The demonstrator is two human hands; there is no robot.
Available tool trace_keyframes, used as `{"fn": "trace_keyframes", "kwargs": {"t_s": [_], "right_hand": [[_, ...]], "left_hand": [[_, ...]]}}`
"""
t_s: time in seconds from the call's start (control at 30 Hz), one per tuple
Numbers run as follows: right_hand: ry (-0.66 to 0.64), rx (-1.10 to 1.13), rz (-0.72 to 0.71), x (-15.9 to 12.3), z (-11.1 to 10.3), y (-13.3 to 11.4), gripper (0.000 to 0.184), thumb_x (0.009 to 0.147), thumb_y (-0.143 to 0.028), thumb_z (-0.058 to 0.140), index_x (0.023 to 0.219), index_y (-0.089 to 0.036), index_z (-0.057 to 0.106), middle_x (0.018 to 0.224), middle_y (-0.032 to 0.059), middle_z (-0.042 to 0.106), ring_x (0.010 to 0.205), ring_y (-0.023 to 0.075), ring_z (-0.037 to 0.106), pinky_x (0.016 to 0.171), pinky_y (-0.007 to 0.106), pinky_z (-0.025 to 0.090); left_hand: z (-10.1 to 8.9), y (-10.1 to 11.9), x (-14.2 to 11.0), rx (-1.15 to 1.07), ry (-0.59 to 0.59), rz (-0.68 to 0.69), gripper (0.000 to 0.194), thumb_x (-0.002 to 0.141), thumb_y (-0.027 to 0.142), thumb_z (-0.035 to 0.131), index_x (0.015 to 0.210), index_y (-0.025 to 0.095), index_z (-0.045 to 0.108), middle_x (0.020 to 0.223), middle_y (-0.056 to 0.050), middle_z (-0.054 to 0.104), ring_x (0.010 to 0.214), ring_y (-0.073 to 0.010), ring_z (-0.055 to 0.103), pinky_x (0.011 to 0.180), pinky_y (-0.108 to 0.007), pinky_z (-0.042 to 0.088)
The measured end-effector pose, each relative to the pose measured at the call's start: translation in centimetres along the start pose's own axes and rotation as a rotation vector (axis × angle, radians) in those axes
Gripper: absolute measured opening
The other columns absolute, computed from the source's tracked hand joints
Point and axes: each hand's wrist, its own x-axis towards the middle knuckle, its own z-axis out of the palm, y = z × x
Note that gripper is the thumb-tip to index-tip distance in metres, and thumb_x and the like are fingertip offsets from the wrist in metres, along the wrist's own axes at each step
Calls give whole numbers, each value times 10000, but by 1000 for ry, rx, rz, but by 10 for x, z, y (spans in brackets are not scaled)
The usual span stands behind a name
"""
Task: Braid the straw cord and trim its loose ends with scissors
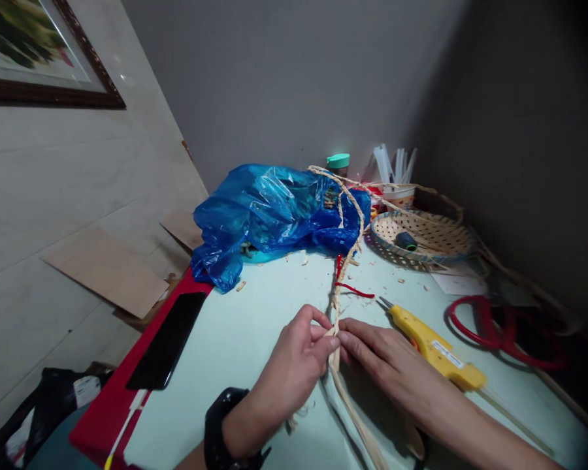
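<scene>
Both hands meet at the near middle of the table around a pale braided straw cord [357, 245]. My left hand [298, 356], with a black watch on the wrist, pinches the cord's working end between thumb and fingers. From the other side my right hand [379, 356] pinches the same spot. Loose flat strands [353, 408] hang from the fingers toward the table's front edge. The finished braid runs away from me and loops over a blue plastic bag [269, 202]. A red tie [355, 289] lies by the braid just beyond my fingertips.
Right of my hands lie a yellow glue gun [436, 349] and red-handled scissors [485, 326]. Behind them a woven basket [460, 238] holds a dark spool [406, 241]. A cup [399, 196] of glue sticks stands farther back. A phone [169, 339] lies at the left table edge.
</scene>
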Motion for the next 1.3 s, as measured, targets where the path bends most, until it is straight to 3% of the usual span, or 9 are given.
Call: {"fn": "trace_keyframes", "kwargs": {"t_s": [0.2,0.37,0.47,0.7,0.83,0.9,1.0,1.17,1.3], "right_hand": [[12,38,-26,2,-3,-1,375,926,-444,377,674,-203,515,651,-2,532,641,160,468,607,281,324],[25,47,25,2,-3,2,389,905,-431,416,600,-201,485,545,-22,447,543,136,388,533,279,257],[27,103,28,1,-2,3,387,910,-425,417,612,-200,517,562,-19,463,556,136,393,538,279,262],[-50,302,38,2,-2,3,405,902,-512,449,662,-189,495,650,-6,452,641,148,404,585,273,314],[-84,424,93,0,-1,5,392,892,-513,488,716,-173,571,650,-7,462,617,131,377,551,253,290],[-85,449,94,0,-1,5,395,897,-517,498,732,-172,599,637,-12,453,590,120,350,518,243,256],[-74,471,73,0,-1,3,396,912,-510,497,734,-179,622,642,-9,469,584,117,374,509,236,267],[-118,441,-38,0,0,0,350,930,-456,441,720,-207,571,738,29,610,751,180,564,726,285,417],[-50,82,15,-3,-2,-1,348,924,-461,344,763,-220,536,719,45,600,709,207,555,683,337,409]], "left_hand": [[1,8,-9,548,98,102,124,942,268,438,850,212,499,747,1,643,697,-156,556,656,-260,359],[-3,10,-11,719,251,281,221,938,218,473,800,191,645,814,-37,623,792,-169,571,721,-268,387],[0,4,-14,768,212,373,232,933,212,483,774,181,649,783,-46,607,741,-161,577,672,-261,404],[16,-16,-19,1311,81,786,281,827,48,393,802,120,663,703,-110,614,605,-227,575,520,-347,337],[6,-2,-23,1016,33,658,264,910,176,445,760,162,663,724,-76,630,631,-183,581,576,-311,383],[0,7,-23,729,169,520,319,946,235,436,718,183,653,721,-54,623,672,-163,584,643,-285,408],[-4,12,-16,350,302,271,195,931,283,486,961,191,656,893,-54,643,844,-177,591,766,-272,426],[2,-5,4,-200,-120,-21,200,921,344,480,945,151,530,672,14,502,535,-78,400,514,-201,307],[3,-12,6,-221,-121,-68,210,901,351,534,871,146,498,646,50,389,502,-49,240,444,-203,133]]}}
